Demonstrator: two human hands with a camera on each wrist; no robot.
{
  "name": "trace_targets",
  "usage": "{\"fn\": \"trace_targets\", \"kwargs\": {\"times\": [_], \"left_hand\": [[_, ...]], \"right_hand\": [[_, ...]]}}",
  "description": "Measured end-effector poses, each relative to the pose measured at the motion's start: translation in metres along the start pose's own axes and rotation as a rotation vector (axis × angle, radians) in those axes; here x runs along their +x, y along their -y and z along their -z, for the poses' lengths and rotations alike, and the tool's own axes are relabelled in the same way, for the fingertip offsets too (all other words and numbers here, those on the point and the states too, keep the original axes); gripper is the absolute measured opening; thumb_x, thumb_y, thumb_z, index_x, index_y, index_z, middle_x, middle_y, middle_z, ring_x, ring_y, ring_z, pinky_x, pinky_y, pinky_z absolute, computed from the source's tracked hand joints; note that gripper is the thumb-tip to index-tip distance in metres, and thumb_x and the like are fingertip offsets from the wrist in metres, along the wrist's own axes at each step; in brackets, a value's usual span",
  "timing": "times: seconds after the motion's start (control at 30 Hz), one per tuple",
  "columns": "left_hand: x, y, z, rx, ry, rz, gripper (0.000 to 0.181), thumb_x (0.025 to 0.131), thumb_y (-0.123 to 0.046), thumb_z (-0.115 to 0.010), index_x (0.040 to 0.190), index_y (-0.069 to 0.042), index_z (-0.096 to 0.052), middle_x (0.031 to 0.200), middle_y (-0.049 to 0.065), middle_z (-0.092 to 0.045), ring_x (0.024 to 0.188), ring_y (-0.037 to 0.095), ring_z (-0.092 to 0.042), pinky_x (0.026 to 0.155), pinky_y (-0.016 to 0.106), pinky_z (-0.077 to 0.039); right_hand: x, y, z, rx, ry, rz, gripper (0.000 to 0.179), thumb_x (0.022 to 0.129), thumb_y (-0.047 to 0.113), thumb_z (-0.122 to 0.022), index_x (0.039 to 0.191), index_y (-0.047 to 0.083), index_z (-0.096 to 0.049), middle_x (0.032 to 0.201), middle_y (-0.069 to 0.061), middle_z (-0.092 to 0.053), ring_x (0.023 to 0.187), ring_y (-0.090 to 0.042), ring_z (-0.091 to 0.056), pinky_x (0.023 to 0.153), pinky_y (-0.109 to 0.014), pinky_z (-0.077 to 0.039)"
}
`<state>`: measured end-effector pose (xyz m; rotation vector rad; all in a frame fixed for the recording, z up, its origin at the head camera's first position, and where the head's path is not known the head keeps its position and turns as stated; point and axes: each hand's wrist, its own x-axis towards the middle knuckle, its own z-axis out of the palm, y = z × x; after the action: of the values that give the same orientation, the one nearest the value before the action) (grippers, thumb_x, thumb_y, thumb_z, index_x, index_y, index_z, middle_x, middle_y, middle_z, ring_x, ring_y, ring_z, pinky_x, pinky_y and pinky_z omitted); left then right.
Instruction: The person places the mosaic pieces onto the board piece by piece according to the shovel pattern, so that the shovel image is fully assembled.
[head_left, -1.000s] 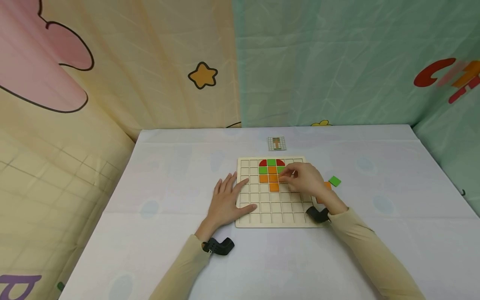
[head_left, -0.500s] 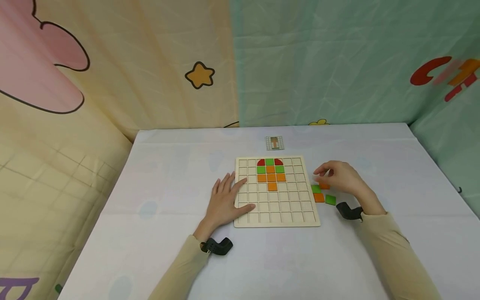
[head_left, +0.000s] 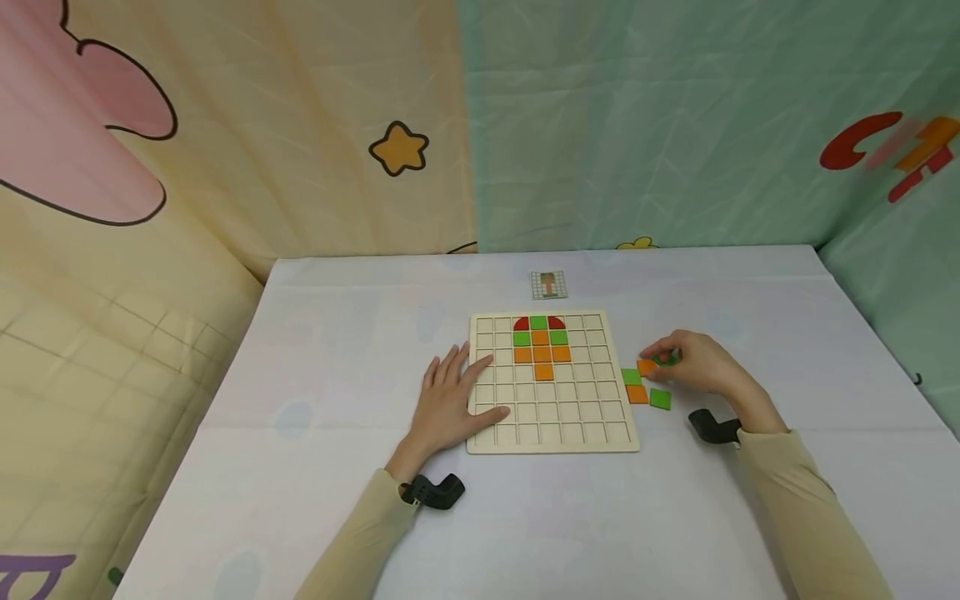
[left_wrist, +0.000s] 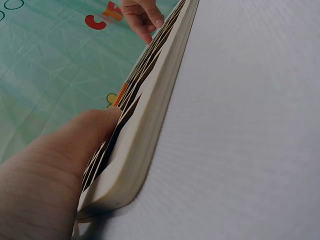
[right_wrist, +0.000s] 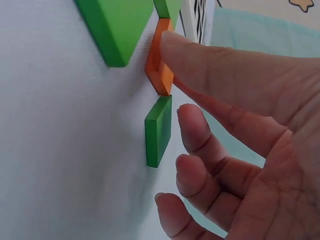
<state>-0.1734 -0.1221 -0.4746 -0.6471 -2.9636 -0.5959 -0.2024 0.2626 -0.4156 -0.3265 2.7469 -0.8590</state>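
My left hand (head_left: 450, 400) lies spread over the left edge of a pale wooden grid board (head_left: 558, 412), its thumb resting on the board in the left wrist view. Red rounded, green and orange tiles (head_left: 542, 354) fill several squares near the board's top. Right of the board, my right hand (head_left: 697, 362) has thumb and index finger at opposite sides of a loose orange square tile (right_wrist: 156, 57), pinching it on the table. Its other fingers curl loosely beside a green square tile (right_wrist: 159, 132).
Other loose tiles lie by the board's right edge: a green one (head_left: 632, 377), an orange one (head_left: 637, 394) and another green one (head_left: 660, 399). A small card (head_left: 549, 285) with a gridded picture lies behind the board. Patterned curtains (head_left: 660, 125) hang beyond the white table (head_left: 352, 317).
My right hand has moved from the board to the loose tiles on the right and closed on an orange one. An orange tile shows in the board where its fingers were. The left hand stays put.
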Motion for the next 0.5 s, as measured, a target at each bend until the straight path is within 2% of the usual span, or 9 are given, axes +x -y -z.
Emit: {"fn": "trace_targets", "kwargs": {"times": [0.13,0.27,0.5], "left_hand": [[0.0002,-0.0002,0.0005,0.0,0.0,0.0,0.08,0.081,-0.067,-0.054,0.146,-0.022,-0.037,0.156,0.012,-0.016,0.143,0.026,-0.006,0.112,0.044,0.002],[-0.0002,-0.0006,0.0011,-0.002,0.002,0.0,0.081,0.081,-0.067,-0.054,0.146,-0.022,-0.037,0.156,0.012,-0.016,0.143,0.026,-0.006,0.112,0.044,0.002],[-0.0002,-0.0003,0.0005,-0.002,-0.003,0.0,0.081,0.081,-0.067,-0.054,0.146,-0.022,-0.037,0.156,0.012,-0.017,0.143,0.025,-0.005,0.112,0.044,0.002]], "right_hand": [[0.0014,-0.0018,-0.0019,0.004,-0.012,0.004,0.028,0.08,0.014,-0.076,0.106,0.004,-0.072,0.101,-0.01,-0.061,0.076,-0.021,-0.046,0.064,-0.033,-0.039],[0.0021,-0.0026,-0.0028,0.007,-0.019,0.008,0.024,0.079,0.013,-0.076,0.101,0.004,-0.071,0.092,-0.006,-0.059,0.074,-0.021,-0.046,0.063,-0.033,-0.038],[-0.0001,-0.0001,-0.0045,0.001,-0.039,0.036,0.021,0.078,0.012,-0.078,0.092,0.006,-0.065,0.084,-0.003,-0.055,0.072,-0.02,-0.046,0.064,-0.034,-0.037]]}}
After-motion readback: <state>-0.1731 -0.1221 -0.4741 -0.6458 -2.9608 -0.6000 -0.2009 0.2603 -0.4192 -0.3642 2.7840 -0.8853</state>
